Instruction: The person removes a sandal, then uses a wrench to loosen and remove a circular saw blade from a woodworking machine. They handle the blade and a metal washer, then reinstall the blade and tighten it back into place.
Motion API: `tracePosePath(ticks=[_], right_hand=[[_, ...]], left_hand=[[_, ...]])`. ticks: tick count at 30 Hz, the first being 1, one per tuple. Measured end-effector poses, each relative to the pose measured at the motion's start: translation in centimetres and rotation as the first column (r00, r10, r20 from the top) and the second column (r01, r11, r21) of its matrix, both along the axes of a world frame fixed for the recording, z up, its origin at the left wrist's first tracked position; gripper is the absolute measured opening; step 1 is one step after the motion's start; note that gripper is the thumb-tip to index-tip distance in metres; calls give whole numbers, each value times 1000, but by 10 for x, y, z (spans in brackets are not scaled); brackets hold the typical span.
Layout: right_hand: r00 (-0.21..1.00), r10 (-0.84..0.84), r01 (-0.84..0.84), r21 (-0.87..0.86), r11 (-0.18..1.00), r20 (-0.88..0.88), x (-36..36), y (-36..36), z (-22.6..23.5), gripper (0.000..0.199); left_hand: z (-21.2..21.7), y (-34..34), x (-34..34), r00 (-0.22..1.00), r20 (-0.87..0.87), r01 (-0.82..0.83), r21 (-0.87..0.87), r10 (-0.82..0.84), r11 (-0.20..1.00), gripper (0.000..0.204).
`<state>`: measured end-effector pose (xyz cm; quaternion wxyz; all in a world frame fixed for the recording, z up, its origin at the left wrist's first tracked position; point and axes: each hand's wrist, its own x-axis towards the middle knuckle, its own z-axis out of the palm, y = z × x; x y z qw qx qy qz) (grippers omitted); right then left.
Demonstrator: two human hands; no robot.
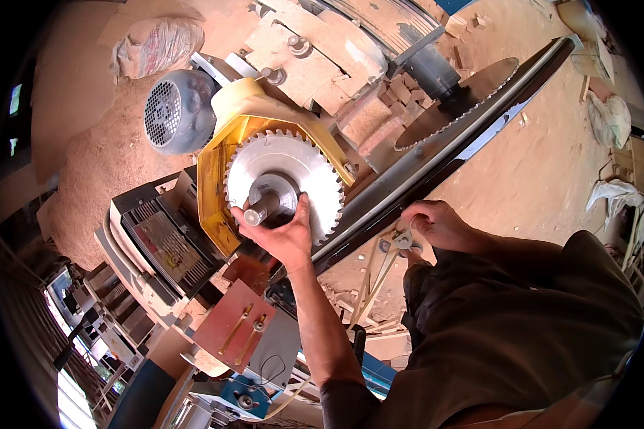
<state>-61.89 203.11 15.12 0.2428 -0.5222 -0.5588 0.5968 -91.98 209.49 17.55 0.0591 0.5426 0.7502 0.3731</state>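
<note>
A toothed circular saw blade [319, 175] sits on a metal spindle [262, 209] inside an open yellow guard [215, 168]. My left hand [283, 239] is closed round the metal flange [285, 189] at the blade's centre, thumb on one side and fingers on the other. The spindle's end juts out between thumb and fingers. To the right, beyond the long metal rail, my right hand [440, 225] hangs in the air with its fingers curled in. Whatever it may hold is hidden.
A second, larger saw blade [458, 104] stands beside the long rail [436, 161]. A grey motor [179, 112] adjoins the guard. Sawdust [93, 193] is heaped at left, with wood offcuts [401, 93] behind the blades. A red plate [234, 325] stands near my left forearm.
</note>
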Motion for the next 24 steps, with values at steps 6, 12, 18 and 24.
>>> tracePosePath(ticks=[6, 12, 18, 24], right_hand=[[997, 57, -58, 29, 998, 44, -1, 1, -4, 22], [989, 56, -31, 180, 983, -137, -60, 32, 33, 27], [965, 58, 3, 230, 973, -256, -112, 54, 53, 27], [983, 12, 29, 217, 976, -183, -114, 67, 44, 26]], left_hand=[[5, -4, -10, 995, 47, 92, -98, -88, 991, 125], [2, -1, -14, 975, 132, 189, -94, -176, 977, 130], [23, 6, -2, 999, -1, 39, -226, -40, 973, 127], [38, 0, -6, 996, -22, 79, -73, -81, 994, 126]])
